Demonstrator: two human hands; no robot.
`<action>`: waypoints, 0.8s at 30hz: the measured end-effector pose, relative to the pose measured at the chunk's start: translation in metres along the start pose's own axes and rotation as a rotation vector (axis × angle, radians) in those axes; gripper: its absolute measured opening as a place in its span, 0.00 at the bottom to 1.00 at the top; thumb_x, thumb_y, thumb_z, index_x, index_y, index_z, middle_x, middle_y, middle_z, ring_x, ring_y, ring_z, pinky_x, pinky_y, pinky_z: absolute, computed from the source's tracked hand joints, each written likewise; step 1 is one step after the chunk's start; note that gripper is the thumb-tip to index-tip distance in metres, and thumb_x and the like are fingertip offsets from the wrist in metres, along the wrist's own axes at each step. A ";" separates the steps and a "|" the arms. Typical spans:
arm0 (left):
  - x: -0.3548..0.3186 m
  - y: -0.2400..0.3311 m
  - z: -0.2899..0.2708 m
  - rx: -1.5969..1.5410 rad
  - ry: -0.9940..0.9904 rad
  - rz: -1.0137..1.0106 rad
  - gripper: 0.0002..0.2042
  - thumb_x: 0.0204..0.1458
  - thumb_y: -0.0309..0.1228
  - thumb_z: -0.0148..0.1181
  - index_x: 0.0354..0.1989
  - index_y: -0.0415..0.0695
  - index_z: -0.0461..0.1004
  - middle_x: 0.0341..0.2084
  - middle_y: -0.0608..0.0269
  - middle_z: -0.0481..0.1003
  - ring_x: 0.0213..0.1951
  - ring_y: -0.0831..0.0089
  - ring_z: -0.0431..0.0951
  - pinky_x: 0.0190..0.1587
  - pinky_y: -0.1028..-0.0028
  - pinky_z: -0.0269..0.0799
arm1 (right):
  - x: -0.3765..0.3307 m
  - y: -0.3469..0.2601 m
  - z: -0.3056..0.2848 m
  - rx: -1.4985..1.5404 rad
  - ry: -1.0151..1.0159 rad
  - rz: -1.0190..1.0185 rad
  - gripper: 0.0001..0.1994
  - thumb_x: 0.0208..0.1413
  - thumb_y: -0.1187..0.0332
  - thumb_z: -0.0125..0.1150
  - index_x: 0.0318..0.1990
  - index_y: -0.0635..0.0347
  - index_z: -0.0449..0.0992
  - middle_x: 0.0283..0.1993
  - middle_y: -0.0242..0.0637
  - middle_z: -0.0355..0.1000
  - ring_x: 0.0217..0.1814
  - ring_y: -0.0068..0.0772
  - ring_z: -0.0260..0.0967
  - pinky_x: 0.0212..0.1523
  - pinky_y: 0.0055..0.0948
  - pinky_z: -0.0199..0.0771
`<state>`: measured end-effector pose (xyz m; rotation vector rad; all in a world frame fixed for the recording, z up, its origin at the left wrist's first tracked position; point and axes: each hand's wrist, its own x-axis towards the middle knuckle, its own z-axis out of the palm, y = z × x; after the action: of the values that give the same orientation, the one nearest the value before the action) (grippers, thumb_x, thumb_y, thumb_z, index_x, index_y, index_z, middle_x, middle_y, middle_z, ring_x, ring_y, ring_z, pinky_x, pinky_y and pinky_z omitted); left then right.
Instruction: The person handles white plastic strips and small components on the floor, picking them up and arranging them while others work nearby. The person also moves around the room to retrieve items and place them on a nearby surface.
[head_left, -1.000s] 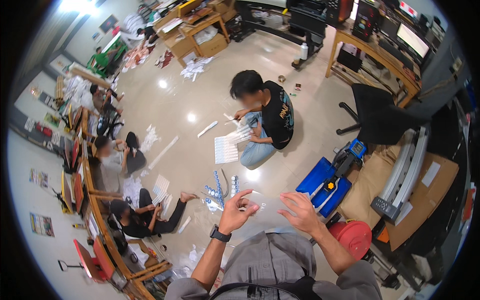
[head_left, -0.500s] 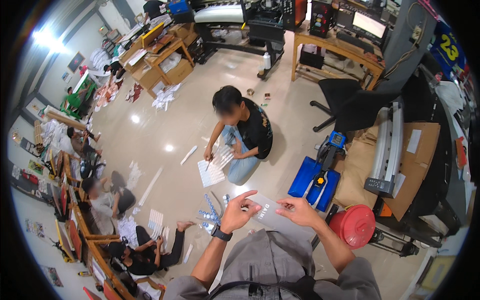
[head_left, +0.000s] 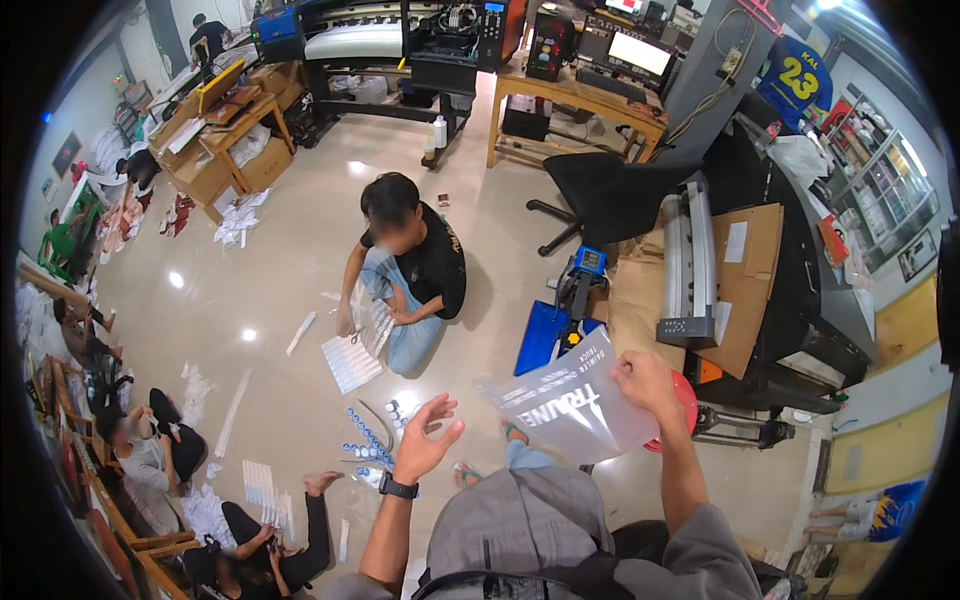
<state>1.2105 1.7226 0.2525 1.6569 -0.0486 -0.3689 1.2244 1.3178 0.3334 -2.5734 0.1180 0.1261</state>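
Note:
A thin translucent grey plastic sheet point(head_left: 560, 415) with white lettering hangs tilted in front of me. My right hand point(head_left: 645, 382) pinches its upper right corner. The left hand point(head_left: 427, 438), wearing a black watch on the wrist, is raised beside the sheet's left edge with fingers apart, touching nothing. Beyond it on the floor lie several round blue-and-white pieces point(head_left: 366, 452) and dark strips. A person point(head_left: 412, 260) in a black top sits on the floor, one hand holding scissors over a printed sheet point(head_left: 352, 364).
To the right are a blue heat press point(head_left: 543, 335), a grey roller cutter point(head_left: 688, 270), a flattened cardboard piece point(head_left: 748, 260) and a red lidded bucket point(head_left: 686, 398) partly behind the sheet. A black chair point(head_left: 600, 190) stands beyond. Several seated people and paper scraps line the left side.
My left hand has let go of the sheet and moved away leftward. My right hand has swung the sheet out to the right and opened it wider. The view has turned rightward.

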 end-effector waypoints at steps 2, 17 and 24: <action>-0.011 -0.015 0.003 0.000 -0.028 -0.008 0.32 0.55 0.39 0.69 0.65 0.41 0.65 0.56 0.56 0.76 0.56 0.67 0.76 0.59 0.63 0.70 | -0.016 -0.001 -0.021 0.404 -0.271 0.032 0.09 0.50 0.69 0.72 0.36 0.65 0.82 0.30 0.38 0.80 0.33 0.26 0.77 0.35 0.28 0.76; -0.043 -0.051 0.028 0.047 -0.311 -0.157 0.26 0.57 0.40 0.66 0.60 0.39 0.72 0.52 0.56 0.78 0.51 0.68 0.80 0.55 0.67 0.74 | -0.098 0.058 -0.056 0.058 0.194 0.242 0.11 0.45 0.69 0.74 0.31 0.67 0.79 0.21 0.37 0.72 0.24 0.22 0.67 0.29 0.28 0.70; -0.015 0.004 0.106 0.292 -0.250 0.477 0.37 0.52 0.45 0.70 0.67 0.40 0.63 0.55 0.52 0.76 0.55 0.58 0.77 0.59 0.66 0.70 | -0.112 0.003 -0.020 -0.054 -0.201 -0.110 0.12 0.55 0.62 0.66 0.39 0.62 0.81 0.35 0.51 0.79 0.39 0.52 0.79 0.40 0.42 0.77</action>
<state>1.1690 1.6235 0.2514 1.8109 -0.7005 -0.2061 1.1147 1.3108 0.3610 -2.5969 -0.1029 0.3493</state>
